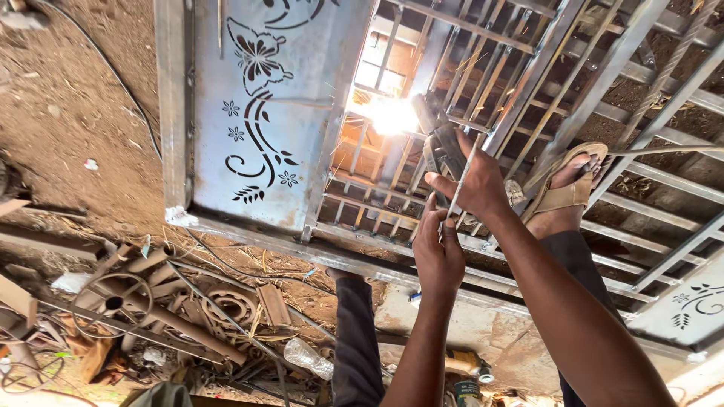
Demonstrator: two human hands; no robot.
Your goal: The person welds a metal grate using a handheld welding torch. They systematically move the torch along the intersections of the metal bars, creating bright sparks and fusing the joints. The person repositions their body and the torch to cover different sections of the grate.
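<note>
- Steel gate: grey sheet panel with cut-out butterfly and vine pattern, joined to a bar grille, lying flat at 12 o'clock.
- Right hand: closed around the electrode holder, at 1 o'clock.
- Left hand: fingers pinch the thin welding rod.
- Arc glare: white, at 11 o'clock from the holder.

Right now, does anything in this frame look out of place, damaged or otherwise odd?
Yes. The right hand holds a welding holder at a bright arc on the metal gate while both hands are bare, the left hand pinching the thin rod. A sandalled foot rests on the bars close by.
</note>
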